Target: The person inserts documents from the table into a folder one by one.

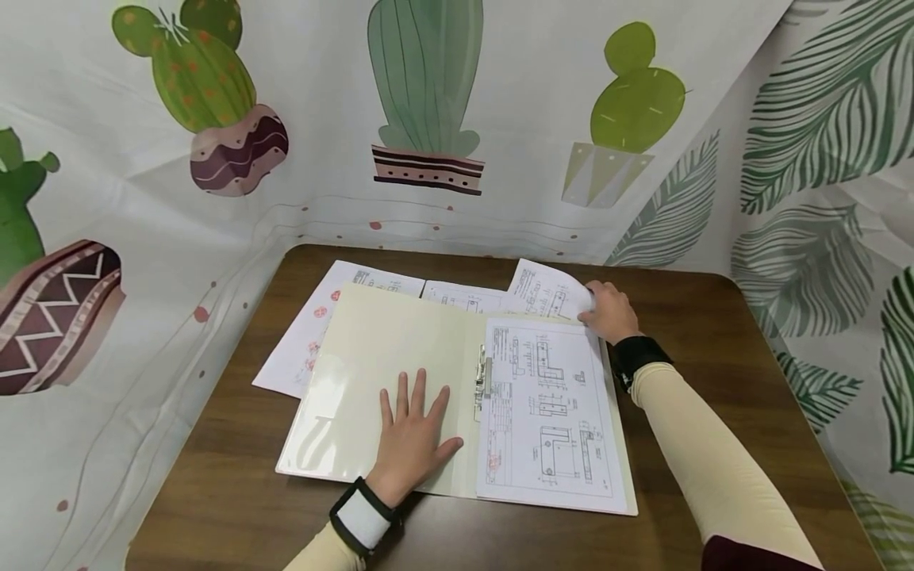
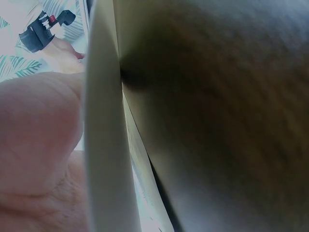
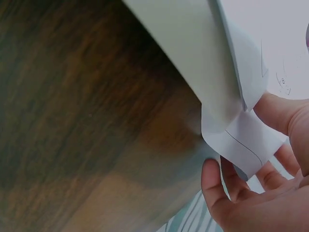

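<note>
Patterned cloth (image 1: 528,95) is hanging across the upper frame, its cactus and leaf prints backing the brown tabletop (image 1: 721,341). Loose drawings are lying beyond the folder: a stamped sheet (image 1: 296,361) with red marks is sticking out at centre left, a middle sheet (image 1: 464,295) is showing as a strip at centre. The folder's upper edge is overlapping both, hiding their lower parts.

Folder (image 1: 385,333) is lying open, mid-frame. Metal clip (image 1: 483,377) is standing near the spine; a filed drawing (image 1: 557,412) is covering most of the right side, its lines running sideways. Cannot tell whether the clip is fastening it.

Left hand (image 1: 410,444) is resting palm down on the left cover, fingers straight and spreading. Right hand (image 1: 612,312) is pinching the held sheet (image 1: 546,293) at its right end, just beyond the folder's upper right corner; that end is curling. In the right wrist view, the thumb is lying above the paper, fingers underneath.

Wood is showing along both sides of the frame, wider at right, and below the folder. The folder's near edge is lying close to the left wristband (image 1: 362,517).
</note>
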Demonstrator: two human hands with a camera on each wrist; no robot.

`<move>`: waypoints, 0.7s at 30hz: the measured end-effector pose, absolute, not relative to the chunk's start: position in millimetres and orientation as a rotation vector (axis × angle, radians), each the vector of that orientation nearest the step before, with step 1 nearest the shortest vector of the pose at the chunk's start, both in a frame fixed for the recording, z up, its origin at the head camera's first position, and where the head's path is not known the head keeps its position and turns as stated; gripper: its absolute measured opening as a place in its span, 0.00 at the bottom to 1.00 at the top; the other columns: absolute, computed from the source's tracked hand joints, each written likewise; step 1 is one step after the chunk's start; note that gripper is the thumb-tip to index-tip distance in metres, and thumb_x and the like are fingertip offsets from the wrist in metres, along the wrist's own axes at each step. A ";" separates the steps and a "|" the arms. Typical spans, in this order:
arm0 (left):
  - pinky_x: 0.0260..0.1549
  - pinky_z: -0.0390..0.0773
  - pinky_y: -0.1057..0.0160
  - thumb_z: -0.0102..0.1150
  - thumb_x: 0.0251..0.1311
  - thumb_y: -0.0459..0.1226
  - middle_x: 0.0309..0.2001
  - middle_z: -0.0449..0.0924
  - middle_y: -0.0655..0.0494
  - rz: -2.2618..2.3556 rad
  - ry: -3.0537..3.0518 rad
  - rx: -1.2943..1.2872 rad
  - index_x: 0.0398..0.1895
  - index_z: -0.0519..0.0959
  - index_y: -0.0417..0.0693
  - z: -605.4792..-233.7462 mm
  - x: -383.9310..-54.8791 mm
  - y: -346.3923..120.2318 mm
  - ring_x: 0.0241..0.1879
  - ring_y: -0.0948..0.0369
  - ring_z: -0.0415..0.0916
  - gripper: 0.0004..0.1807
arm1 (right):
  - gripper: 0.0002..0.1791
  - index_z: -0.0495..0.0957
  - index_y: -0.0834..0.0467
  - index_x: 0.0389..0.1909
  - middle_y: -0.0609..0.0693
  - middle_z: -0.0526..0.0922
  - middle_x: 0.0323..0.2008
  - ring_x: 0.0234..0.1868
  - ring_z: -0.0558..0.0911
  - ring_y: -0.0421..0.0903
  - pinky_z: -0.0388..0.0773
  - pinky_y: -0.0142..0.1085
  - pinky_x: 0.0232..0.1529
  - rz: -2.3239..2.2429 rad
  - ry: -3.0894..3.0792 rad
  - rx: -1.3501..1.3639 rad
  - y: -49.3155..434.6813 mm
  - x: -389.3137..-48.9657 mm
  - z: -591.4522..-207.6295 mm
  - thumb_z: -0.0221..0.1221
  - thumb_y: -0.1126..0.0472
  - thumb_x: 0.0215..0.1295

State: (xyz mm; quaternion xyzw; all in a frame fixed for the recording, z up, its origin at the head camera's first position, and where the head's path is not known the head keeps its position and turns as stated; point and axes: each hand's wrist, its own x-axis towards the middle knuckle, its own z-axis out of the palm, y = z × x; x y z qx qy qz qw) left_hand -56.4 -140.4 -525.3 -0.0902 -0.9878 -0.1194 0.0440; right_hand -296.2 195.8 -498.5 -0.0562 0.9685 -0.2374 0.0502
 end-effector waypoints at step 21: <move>0.67 0.47 0.24 0.72 0.55 0.58 0.77 0.54 0.30 -0.384 -3.032 -0.264 0.71 0.74 0.47 -526.0 -56.7 -137.4 0.76 0.29 0.45 0.44 | 0.23 0.70 0.60 0.67 0.70 0.73 0.59 0.48 0.78 0.66 0.77 0.56 0.40 -0.914 3.064 -0.087 204.0 -285.2 -488.7 0.52 0.72 0.73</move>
